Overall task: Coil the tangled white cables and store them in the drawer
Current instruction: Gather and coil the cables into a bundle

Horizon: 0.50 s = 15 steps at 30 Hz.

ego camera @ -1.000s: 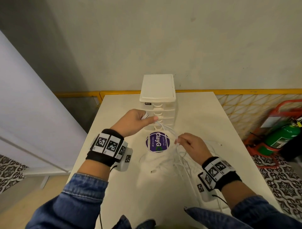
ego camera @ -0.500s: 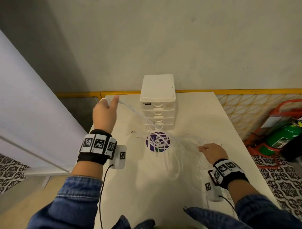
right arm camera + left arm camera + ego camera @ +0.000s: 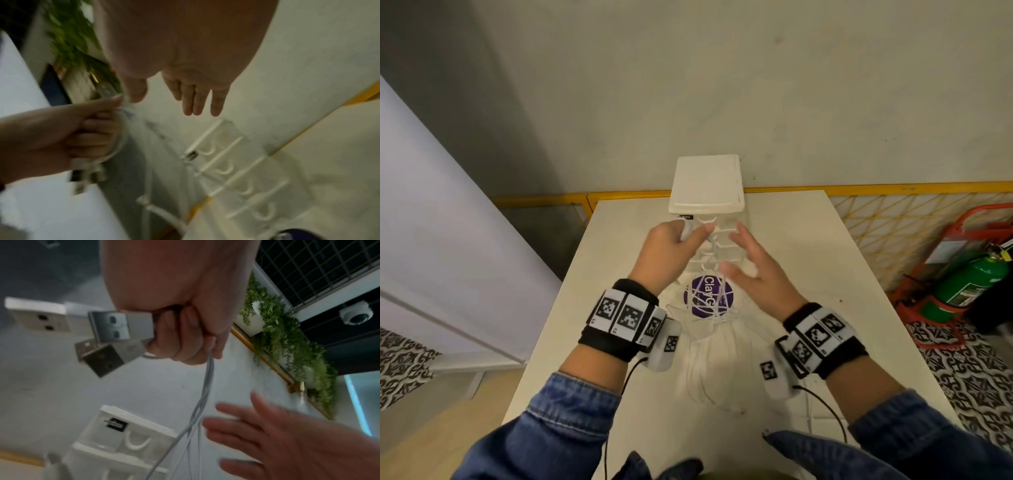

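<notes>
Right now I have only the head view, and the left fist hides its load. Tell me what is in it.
Observer: In the left wrist view the left grip holds three USB plugs, with their metal ends sticking out of the fist.
Operator: Check the other palm for me.
Observer: The right wrist view shows the right grip with straight fingers and nothing in it.
Operator: Now describe what leaves that fist.
Observer: From the same view, a loop of the white cables curves round the left fingers and then hangs down.
</notes>
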Each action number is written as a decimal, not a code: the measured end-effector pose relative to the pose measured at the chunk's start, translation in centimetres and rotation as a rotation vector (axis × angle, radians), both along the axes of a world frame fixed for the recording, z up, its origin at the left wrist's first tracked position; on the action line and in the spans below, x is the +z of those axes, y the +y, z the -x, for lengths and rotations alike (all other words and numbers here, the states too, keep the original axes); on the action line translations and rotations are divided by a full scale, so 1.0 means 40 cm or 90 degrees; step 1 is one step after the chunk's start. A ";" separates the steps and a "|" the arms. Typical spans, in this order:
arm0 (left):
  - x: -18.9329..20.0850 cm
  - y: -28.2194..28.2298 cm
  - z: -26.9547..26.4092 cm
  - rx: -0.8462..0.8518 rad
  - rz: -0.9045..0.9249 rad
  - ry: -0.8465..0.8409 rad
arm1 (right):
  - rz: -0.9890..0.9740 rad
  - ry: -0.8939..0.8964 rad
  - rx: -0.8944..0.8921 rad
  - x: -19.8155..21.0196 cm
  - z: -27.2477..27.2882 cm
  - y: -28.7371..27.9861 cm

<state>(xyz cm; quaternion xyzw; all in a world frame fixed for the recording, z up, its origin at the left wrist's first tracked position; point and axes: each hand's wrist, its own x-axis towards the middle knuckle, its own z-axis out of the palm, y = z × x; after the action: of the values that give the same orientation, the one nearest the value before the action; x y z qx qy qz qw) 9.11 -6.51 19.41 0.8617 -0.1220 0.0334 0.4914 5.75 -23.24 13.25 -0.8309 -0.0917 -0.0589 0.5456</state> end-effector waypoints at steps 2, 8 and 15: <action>0.024 -0.029 0.027 -0.068 0.074 0.031 | -0.069 -0.006 0.033 0.016 -0.005 0.053; 0.088 0.011 0.023 -0.013 0.277 -0.018 | -0.022 0.097 -0.014 -0.082 0.007 0.067; 0.066 0.048 0.010 0.091 0.351 0.026 | 0.117 0.141 -0.012 -0.176 0.012 -0.029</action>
<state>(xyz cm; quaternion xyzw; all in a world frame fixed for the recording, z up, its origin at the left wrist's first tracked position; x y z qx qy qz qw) 8.69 -4.59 22.06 0.7026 -0.0375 0.0821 0.7059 5.28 -24.40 6.19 -0.8796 -0.0283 0.0369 0.4735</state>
